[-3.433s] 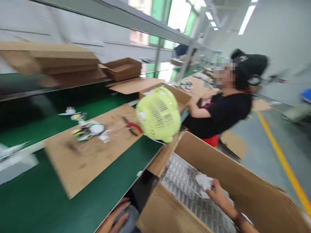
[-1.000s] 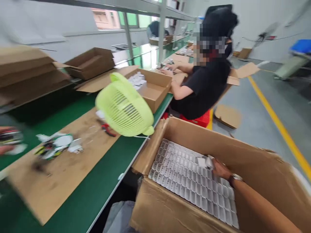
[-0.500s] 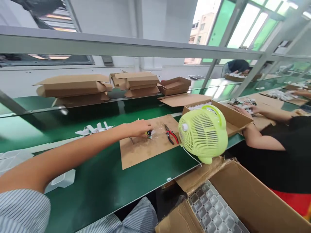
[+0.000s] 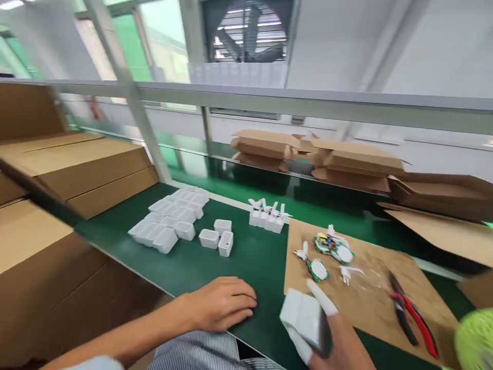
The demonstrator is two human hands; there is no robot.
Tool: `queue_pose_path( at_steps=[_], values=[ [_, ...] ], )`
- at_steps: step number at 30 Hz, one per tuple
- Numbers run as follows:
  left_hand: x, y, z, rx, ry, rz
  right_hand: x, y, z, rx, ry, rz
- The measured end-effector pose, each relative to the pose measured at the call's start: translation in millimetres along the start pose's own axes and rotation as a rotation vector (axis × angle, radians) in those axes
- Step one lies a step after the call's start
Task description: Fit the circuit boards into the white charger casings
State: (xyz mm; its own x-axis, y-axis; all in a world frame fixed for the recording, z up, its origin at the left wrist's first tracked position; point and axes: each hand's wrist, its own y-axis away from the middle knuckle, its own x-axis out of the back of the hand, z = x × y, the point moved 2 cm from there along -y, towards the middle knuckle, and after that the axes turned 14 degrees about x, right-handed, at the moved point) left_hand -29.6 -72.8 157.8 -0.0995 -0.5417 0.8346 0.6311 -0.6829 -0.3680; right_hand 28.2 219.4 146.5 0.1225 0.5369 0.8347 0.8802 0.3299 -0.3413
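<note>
My left hand (image 4: 221,303) rests palm down on the green belt (image 4: 246,262) near its front edge, fingers loosely curled and holding nothing. My right hand (image 4: 327,339), with white finger cots, grips a small stack of white plastic shells (image 4: 302,316) above the near edge of a brown cardboard sheet (image 4: 370,298). On that sheet lie green circuit boards with white parts (image 4: 327,252). A row of white plug parts (image 4: 267,216) and several loose white shells (image 4: 175,221) sit farther back on the belt.
Red-handled pliers (image 4: 410,313) lie on the right of the cardboard sheet. A yellow-green fan (image 4: 473,341) shows at the bottom right corner. Stacked flat cartons (image 4: 77,169) stand on the left, folded cartons (image 4: 331,159) on the shelf behind.
The view has swung left, away from the big carton and the co-worker. My right hand has come out of the carton with white shells. My left hand has drawn back from the cardboard sheet to the belt.
</note>
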Motion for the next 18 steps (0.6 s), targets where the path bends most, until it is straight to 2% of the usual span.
queue_pose_path(
  at_steps=[2,4,6,9,12,14,16,18],
  values=[
    [8.7,41,-15,0.203,-0.049,0.175,-6,-65,-17,0.229,0.102,-0.126],
    [11.4,67,-24,0.376,-0.056,0.321,-13,-115,-30,0.37,0.23,-0.277],
    [7.9,77,-27,0.484,-0.043,0.426,-22,-147,-35,0.434,0.287,-0.414],
    [-2.0,75,-25,0.547,-0.073,0.486,-26,-167,-33,0.451,0.229,-0.56],
    [-5.3,71,-21,0.57,-0.097,0.477,-14,-173,-25,0.337,0.115,-0.579],
    [-1.3,68,-17,0.545,-0.097,0.421,-5,-176,-17,0.211,0.086,-0.552],
    [5.1,58,-13,0.481,-0.101,0.305,0,-176,-8,0.119,0.091,-0.506],
    [9.4,39,-10,0.395,-0.114,0.143,-4,-177,0,0.114,0.085,-0.404]
  ],
)
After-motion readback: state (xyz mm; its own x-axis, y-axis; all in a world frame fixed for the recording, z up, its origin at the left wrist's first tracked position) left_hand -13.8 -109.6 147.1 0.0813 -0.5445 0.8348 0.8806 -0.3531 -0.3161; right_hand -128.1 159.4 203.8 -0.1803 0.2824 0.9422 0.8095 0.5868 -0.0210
